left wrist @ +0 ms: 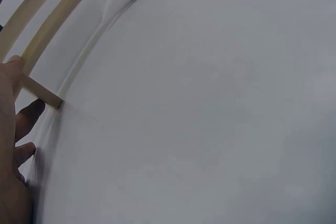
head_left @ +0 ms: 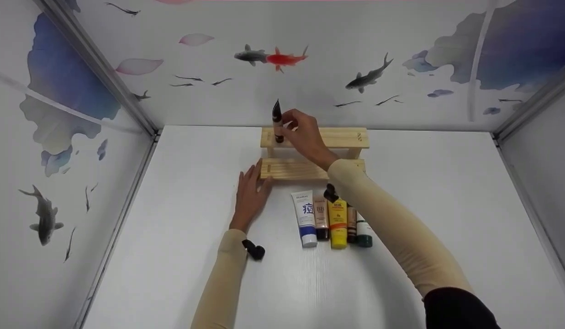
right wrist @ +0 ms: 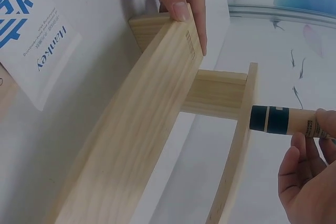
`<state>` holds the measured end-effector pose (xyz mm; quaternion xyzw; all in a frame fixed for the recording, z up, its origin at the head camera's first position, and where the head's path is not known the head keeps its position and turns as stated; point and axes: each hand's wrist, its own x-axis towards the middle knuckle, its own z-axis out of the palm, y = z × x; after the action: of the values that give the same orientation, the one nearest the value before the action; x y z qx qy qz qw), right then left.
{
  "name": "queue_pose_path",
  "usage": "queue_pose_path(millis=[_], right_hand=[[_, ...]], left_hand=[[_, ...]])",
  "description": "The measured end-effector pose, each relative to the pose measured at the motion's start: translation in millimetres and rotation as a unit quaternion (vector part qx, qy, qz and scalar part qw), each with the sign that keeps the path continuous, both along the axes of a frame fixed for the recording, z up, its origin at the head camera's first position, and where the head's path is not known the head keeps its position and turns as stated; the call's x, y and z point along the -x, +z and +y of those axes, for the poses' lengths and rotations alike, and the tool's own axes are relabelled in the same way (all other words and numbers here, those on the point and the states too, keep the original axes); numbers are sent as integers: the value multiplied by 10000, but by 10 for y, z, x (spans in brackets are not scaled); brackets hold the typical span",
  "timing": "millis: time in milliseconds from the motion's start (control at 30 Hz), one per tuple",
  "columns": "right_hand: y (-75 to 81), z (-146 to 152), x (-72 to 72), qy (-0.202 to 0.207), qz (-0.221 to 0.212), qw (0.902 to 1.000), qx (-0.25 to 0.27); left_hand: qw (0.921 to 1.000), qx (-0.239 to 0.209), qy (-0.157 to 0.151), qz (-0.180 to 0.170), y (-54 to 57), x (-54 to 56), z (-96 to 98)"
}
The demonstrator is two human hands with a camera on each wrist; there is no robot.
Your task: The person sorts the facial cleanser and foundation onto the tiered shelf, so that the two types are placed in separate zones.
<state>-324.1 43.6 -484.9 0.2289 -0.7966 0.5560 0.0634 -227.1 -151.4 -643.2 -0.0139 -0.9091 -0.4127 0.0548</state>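
My right hand (head_left: 304,135) pinches a slim beige cosmetic tube (right wrist: 302,121) with a dark cap, between thumb and fingers. The tube stands upright, cap down, at the left part of the upper board of a two-step wooden rack (right wrist: 131,114). Its cap reaches the board's surface; whether it bears its weight there I cannot tell. At the rack's left end rests my left hand (head_left: 251,194), its thumb on the front corner of the lower board and its straight fingers along the side. In the left wrist view, fingers (left wrist: 29,119) touch the rack's end.
Before the rack lie several tubes side by side: a white one (head_left: 305,217), a pinkish BB one (head_left: 321,214), a yellow one (head_left: 338,224), a brown one (head_left: 351,226) and a green-capped one (head_left: 364,233). My right forearm covers some. Fish-patterned walls (head_left: 328,100) enclose the white table (head_left: 182,183).
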Motion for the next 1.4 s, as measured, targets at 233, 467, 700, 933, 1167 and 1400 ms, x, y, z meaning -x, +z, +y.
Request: queue_pose_path(millis=[233,467,700,933,1167,1400], right_hand=[[-1,24,-3,-16,-26,9999,-97],[-7,36,10,44,32,9998,-167],[-34,75,25,95,165,9994,-298],[-37,136,19,55,163,9990,-406],[-42,253,-19,99,140,9978,-638],[-6,437,-86,81,257,9963,-812]], left_hand=[[10000,29,8,64,-10,4,3],[9999,60,-34,150,-18,16,-5],[9997,-25,-114,231,-28,29,-1],[9997,-91,-148,198,-28,33,1],[9999,-51,-87,22,-43,10,-6],[9997,-216,-33,57,-32,-14,-22]])
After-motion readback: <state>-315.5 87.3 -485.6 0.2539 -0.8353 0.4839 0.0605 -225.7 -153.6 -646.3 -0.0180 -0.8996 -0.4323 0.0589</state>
